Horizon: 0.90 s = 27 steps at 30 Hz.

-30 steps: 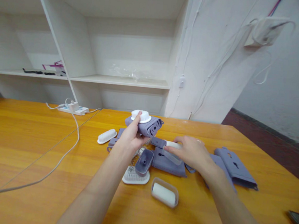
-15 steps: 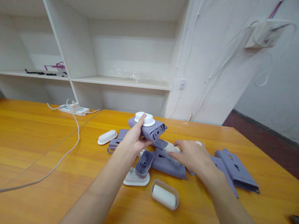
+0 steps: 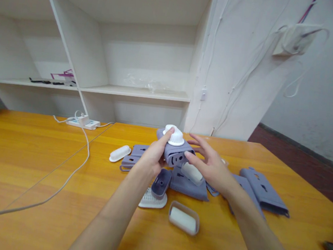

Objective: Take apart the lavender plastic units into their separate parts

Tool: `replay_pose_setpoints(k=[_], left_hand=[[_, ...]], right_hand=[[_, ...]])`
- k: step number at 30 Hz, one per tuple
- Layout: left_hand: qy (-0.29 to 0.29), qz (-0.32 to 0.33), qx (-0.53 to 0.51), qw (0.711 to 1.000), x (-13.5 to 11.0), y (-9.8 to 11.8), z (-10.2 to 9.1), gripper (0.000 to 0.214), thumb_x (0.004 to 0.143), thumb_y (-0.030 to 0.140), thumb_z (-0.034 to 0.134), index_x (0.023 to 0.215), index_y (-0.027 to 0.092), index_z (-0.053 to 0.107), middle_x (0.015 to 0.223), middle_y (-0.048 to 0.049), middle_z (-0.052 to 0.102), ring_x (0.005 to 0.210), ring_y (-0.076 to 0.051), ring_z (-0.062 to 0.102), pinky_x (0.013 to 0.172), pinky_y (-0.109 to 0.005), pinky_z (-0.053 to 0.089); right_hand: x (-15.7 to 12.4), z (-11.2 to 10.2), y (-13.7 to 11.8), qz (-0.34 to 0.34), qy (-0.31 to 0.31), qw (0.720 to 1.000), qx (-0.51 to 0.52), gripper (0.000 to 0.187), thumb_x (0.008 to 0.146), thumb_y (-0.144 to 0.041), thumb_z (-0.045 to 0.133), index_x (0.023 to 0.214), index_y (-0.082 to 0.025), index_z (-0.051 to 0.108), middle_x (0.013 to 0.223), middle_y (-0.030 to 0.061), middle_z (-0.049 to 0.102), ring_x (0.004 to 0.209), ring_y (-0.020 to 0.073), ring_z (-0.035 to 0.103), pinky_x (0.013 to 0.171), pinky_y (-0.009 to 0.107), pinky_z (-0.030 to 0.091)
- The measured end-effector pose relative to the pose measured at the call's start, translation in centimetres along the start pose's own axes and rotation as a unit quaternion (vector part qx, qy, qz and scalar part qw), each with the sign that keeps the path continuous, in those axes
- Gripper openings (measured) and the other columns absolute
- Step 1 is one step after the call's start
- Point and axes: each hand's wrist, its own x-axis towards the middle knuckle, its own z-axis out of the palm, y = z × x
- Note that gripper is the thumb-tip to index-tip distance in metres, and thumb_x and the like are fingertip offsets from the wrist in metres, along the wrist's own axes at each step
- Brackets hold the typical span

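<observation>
My left hand point(image 3: 152, 158) grips a lilac folded pouch point(image 3: 175, 154) above the table, thumb pressed on a white round brush head point(image 3: 173, 135) sitting on top of it. My right hand point(image 3: 209, 165) is beside the pouch's right end, fingers partly stretched, holding a clear oblong case with a white insert point(image 3: 192, 172) against the palm. Below them lie a lilac cup-shaped piece point(image 3: 160, 183) on a white bristle pad point(image 3: 151, 200), and flat lilac pouches point(image 3: 187, 185).
A clear case with a white block point(image 3: 183, 218) lies near the front. A white oblong brush point(image 3: 119, 153) and more lilac pouches point(image 3: 263, 188) lie on the orange table point(image 3: 34, 168). A white cable point(image 3: 72, 171) runs to a power strip point(image 3: 82, 123). White shelves stand behind.
My right hand lifted the clear case from the table and brought it up to the pouch. My left hand moved the pouch rightward toward it.
</observation>
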Motion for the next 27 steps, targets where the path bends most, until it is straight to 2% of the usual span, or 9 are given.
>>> replay_pose_setpoints(k=[3, 5, 8, 12, 15, 18, 20, 23, 27], left_hand=[[-0.062, -0.004, 0.046, 0.997, -0.5, 0.0, 0.1, 0.054, 0.073, 0.058, 0.067, 0.106, 0.015, 0.067, 0.088, -0.0107, 0.073, 0.065, -0.020, 0.068, 0.055, -0.026, 0.052], [-0.099, -0.020, 0.053, 0.993, -0.9, 0.1, 0.3, 0.056, 0.074, 0.058, 0.067, 0.107, 0.013, 0.066, 0.087, -0.0114, 0.074, 0.067, -0.021, 0.069, 0.058, -0.027, 0.052], [-0.125, -0.055, 0.057, 0.989, -1.5, 0.2, 0.8, 0.061, 0.075, 0.060, 0.065, 0.113, 0.012, 0.063, 0.087, -0.0119, 0.074, 0.067, -0.021, 0.070, 0.060, -0.028, 0.053], [-0.135, -0.065, 0.041, 0.988, -2.1, 0.1, 1.3, 0.068, 0.075, 0.055, 0.068, 0.127, 0.015, 0.052, 0.092, -0.0118, 0.073, 0.067, -0.020, 0.070, 0.064, -0.028, 0.054], [-0.145, -0.065, 0.037, 0.987, -2.1, -0.2, 1.3, 0.072, 0.074, 0.053, 0.070, 0.132, 0.019, 0.046, 0.091, -0.0091, 0.073, 0.059, -0.016, 0.067, 0.063, -0.029, 0.055], [-0.148, -0.072, 0.047, 0.985, -1.9, -0.6, 1.4, 0.067, 0.074, 0.052, 0.071, 0.129, 0.019, 0.049, 0.085, -0.0072, 0.072, 0.054, -0.014, 0.064, 0.059, -0.027, 0.054], [-0.147, -0.080, 0.051, 0.985, -1.8, -0.8, 1.5, 0.062, 0.075, 0.051, 0.070, 0.125, 0.018, 0.053, 0.081, -0.0070, 0.072, 0.054, -0.014, 0.064, 0.056, -0.026, 0.052], [-0.144, -0.085, 0.051, 0.985, -1.7, -0.7, 1.6, 0.061, 0.075, 0.052, 0.070, 0.123, 0.019, 0.054, 0.080, -0.0066, 0.071, 0.054, -0.014, 0.064, 0.054, -0.024, 0.051], [-0.145, -0.082, 0.052, 0.985, -1.6, -0.5, 1.5, 0.059, 0.079, 0.055, 0.064, 0.125, 0.020, 0.053, 0.083, -0.0066, 0.071, 0.055, -0.013, 0.063, 0.054, -0.023, 0.050]], right_hand=[[-0.1, 0.0, 0.4, -0.014, -0.040, 0.993, 0.112, 0.066, 0.086, -0.048, 0.059, 0.143, -0.027, 0.036, 0.147, 0.0100, 0.041, 0.130, 0.0246, 0.045, 0.104, 0.041, 0.041], [0.0, -0.2, 0.9, 0.007, -0.036, 0.989, 0.142, 0.078, 0.083, -0.049, 0.064, 0.148, -0.028, 0.026, 0.153, 0.0101, 0.032, 0.136, 0.0259, 0.037, 0.109, 0.044, 0.034], [0.1, -0.7, 1.5, 0.025, -0.042, 0.988, 0.145, 0.103, 0.073, -0.052, 0.074, 0.152, -0.029, 0.013, 0.156, 0.0104, 0.026, 0.141, 0.0285, 0.028, 0.111, 0.047, 0.031], [0.2, -1.3, 1.8, 0.014, -0.081, 0.988, 0.132, 0.113, 0.062, -0.055, 0.080, 0.152, -0.029, 0.017, 0.155, 0.0094, 0.029, 0.138, 0.0305, 0.033, 0.111, 0.047, 0.030], [0.1, -1.5, 1.3, 0.016, -0.063, 0.995, 0.082, 0.119, 0.057, -0.054, 0.083, 0.152, -0.026, 0.017, 0.153, 0.0117, 0.033, 0.134, 0.0324, 0.040, 0.109, 0.048, 0.035], [0.0, -1.6, 0.5, 0.022, -0.021, 0.999, 0.032, 0.116, 0.061, -0.050, 0.083, 0.152, -0.021, 0.018, 0.136, 0.0154, 0.055, 0.119, 0.0325, 0.056, 0.103, 0.050, 0.041], [0.0, -1.8, 0.1, 0.023, -0.014, 0.999, 0.023, 0.110, 0.064, -0.049, 0.081, 0.151, -0.018, 0.022, 0.124, 0.0152, 0.063, 0.110, 0.0316, 0.062, 0.100, 0.051, 0.043], [0.0, -2.0, 0.1, 0.010, -0.015, 1.000, 0.014, 0.099, 0.066, -0.048, 0.080, 0.148, -0.020, 0.031, 0.125, 0.0137, 0.063, 0.112, 0.0311, 0.061, 0.100, 0.049, 0.044], [0.0, -2.0, 0.1, -0.033, -0.005, 0.999, -0.032, 0.089, 0.065, -0.047, 0.080, 0.142, -0.024, 0.042, 0.134, 0.0111, 0.057, 0.123, 0.0315, 0.053, 0.105, 0.050, 0.039]])
